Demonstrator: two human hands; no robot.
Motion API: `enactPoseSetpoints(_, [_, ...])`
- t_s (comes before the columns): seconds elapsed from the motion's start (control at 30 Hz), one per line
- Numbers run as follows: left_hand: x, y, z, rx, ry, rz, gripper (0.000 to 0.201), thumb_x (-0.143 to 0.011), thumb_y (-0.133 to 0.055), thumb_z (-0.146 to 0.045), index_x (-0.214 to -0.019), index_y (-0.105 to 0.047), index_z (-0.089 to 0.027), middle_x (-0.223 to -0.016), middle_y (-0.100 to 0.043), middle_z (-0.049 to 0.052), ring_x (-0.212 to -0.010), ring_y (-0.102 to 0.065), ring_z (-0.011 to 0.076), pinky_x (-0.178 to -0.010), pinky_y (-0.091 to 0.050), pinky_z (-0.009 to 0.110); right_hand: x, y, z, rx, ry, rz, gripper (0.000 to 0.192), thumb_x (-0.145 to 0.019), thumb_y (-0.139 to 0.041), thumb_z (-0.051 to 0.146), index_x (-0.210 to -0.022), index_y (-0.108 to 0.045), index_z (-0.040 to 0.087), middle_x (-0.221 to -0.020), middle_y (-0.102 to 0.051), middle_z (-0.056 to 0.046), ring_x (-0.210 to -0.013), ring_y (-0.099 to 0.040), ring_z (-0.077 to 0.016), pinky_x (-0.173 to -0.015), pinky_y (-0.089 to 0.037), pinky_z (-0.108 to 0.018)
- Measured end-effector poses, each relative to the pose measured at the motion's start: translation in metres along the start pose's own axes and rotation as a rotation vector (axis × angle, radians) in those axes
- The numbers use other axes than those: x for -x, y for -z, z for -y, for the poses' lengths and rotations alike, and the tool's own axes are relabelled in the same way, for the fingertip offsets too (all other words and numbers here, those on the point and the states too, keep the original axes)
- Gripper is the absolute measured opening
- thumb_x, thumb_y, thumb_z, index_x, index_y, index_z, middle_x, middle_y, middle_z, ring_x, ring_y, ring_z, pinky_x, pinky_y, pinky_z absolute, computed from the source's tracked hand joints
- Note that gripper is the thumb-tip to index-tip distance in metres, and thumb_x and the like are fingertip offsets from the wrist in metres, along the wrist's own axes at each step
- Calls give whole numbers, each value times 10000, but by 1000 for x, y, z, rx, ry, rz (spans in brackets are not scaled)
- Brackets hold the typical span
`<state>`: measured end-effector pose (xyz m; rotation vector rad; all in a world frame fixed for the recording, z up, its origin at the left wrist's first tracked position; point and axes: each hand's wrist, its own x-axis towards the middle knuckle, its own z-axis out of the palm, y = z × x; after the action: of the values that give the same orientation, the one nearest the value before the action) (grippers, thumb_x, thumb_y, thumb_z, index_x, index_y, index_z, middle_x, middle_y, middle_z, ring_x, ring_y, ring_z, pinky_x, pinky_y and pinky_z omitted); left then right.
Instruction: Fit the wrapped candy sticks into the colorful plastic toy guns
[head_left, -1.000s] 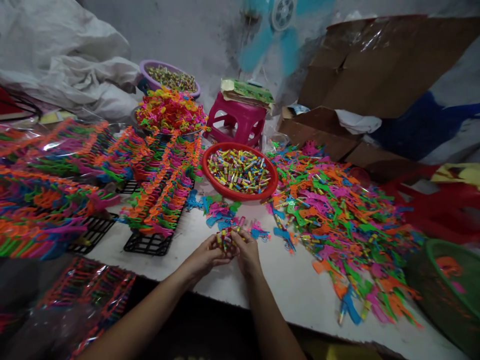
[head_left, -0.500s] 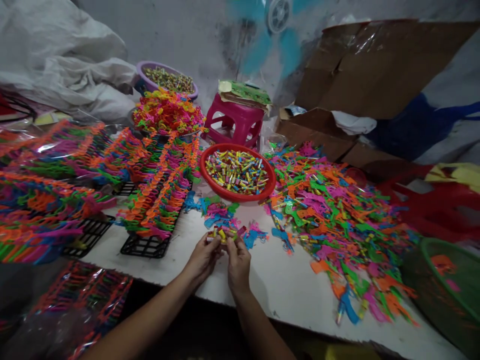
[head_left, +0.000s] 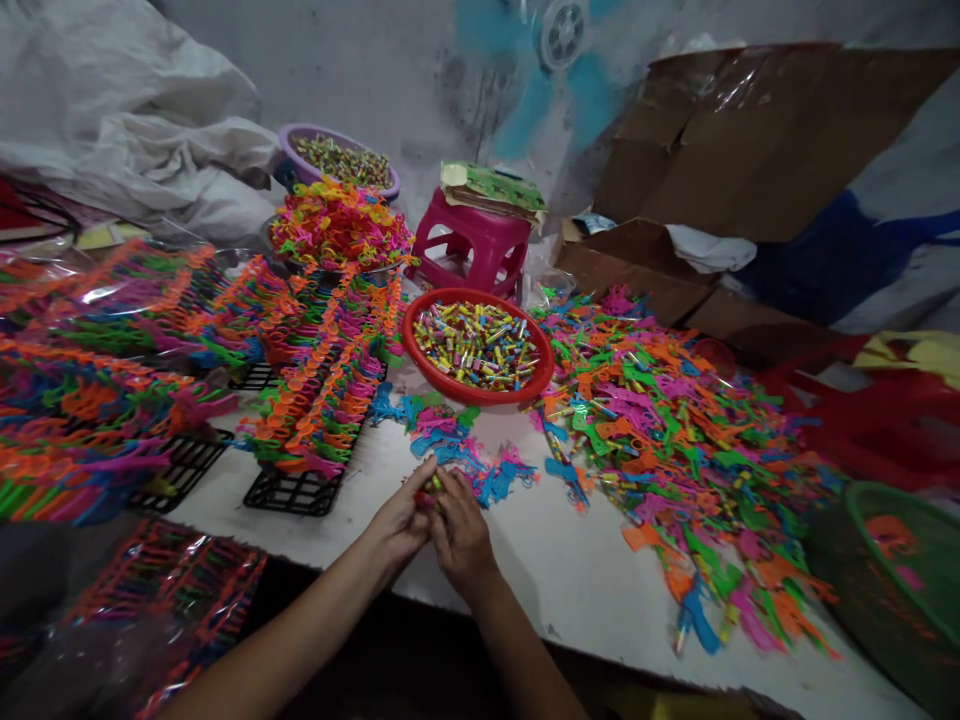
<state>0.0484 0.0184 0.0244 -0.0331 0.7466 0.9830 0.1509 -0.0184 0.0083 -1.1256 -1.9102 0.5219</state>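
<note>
My left hand and my right hand are brought together above the front of the white table, fingers curled toward each other. Between them sit small yellow and reddish tubes, mostly covered by the fingers. Just beyond the fingertips lie blue and pink toy guns in a loose cluster. Farther back stands a red basin filled with similar small printed tubes.
Toy guns with tubes form a big heap on the right, beside a green basket. On the left, black racks hold rows of colourful pieces. Behind are a pink stool, a purple basin, a fan and a cardboard box.
My hands have closed in around the tubes, which showed more openly across the fingertips before. My right hand has turned over toward the left one. The view has shifted slightly.
</note>
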Motion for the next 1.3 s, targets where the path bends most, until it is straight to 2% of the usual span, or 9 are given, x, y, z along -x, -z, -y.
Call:
enactPoseSetpoints(0.13, [-7, 4, -7, 58, -26, -37, 124, -793, -493, -125, -673, -526, -132, -566, -596, -5, -483, -572, 80, -469, -478, 169, 1, 4, 0, -127, -97, -36, 309, -829, -433, 180, -1117, -532, 231, -1243, -496, -67, -1165, -433, -200, -977, -352, -415])
enactPoseSetpoints(0.3, [-7, 10, -8, 35, -111, -63, 97, -742, -561, -90, -680, -518, -151, -513, -565, -41, -476, -575, 79, -517, -508, 199, -4, 12, 1, -29, -245, -250, 267, -829, -428, 213, -1055, -569, 195, -1068, -590, -101, -1031, -524, -210, -888, -417, -373])
enactPoseSetpoints(0.43, [2, 7, 3, -33, -111, -3, 175, -630, -675, -54, -744, -566, -131, -516, -557, -42, -406, -521, 58, -376, -415, 131, -9, 14, 3, 107, -313, -95, 224, -790, -442, 202, -921, -622, 180, -899, -625, -98, -870, -576, -217, -794, -459, -360])
enactPoseSetpoints(0.57, [3, 6, 8, -52, -129, 8, 176, -584, -694, -28, -671, -562, -105, -535, -575, -22, -427, -532, 60, -377, -409, 123, -5, 13, 2, 75, -318, 35, 297, -732, -460, 146, -983, -618, 166, -969, -622, -108, -917, -571, -235, -820, -454, -387])
enactPoseSetpoints(0.8, [3, 14, -6, -15, -65, -41, 88, -691, -580, -44, -679, -553, -127, -582, -620, 6, -542, -611, 116, -618, -545, 293, -6, 32, 0, -308, -421, -63, 382, -803, -471, 230, -1184, -488, 256, -1098, -594, -63, -813, -625, -177, -757, -491, -325])
enactPoseSetpoints(0.9, [6, 14, -2, -13, 7, 14, 152, -685, -577, 1, -771, -582, -123, -571, -614, -7, -487, -592, 93, -554, -531, 229, -10, 36, 2, -229, -423, -81, 246, -801, -503, 278, -1020, -608, 242, -938, -647, -52, -853, -598, -190, -776, -471, -335])
enactPoseSetpoints(1.0, [9, 14, 6, -28, 25, 110, 167, -678, -611, -8, -809, -597, -109, -686, -649, 29, -595, -629, 114, -603, -524, 212, -10, 30, 1, -183, -351, -128, 185, -786, -530, 300, -882, -678, 243, -988, -617, -60, -984, -530, -206, -886, -404, -370])
enactPoseSetpoints(1.1, [9, 15, 12, -84, 69, 193, 198, -695, -635, -79, -886, -603, -117, -821, -667, 67, -726, -647, 163, -691, -524, 277, -7, 17, -3, -271, -374, -163, 219, -797, -513, 321, -922, -676, 245, -1128, -547, -70, -1065, -486, -206, -923, -385, -371])
enactPoseSetpoints(1.3, [7, 21, 12, -122, 173, 124, 80, -747, -596, -144, -820, -603, -111, -739, -678, 80, -691, -659, 185, -688, -533, 332, -1, 19, -6, -277, -327, -231, 239, -794, -510, 269, -990, -648, 266, -1174, -522, -64, -1099, -470, -198, -932, -380, -371])
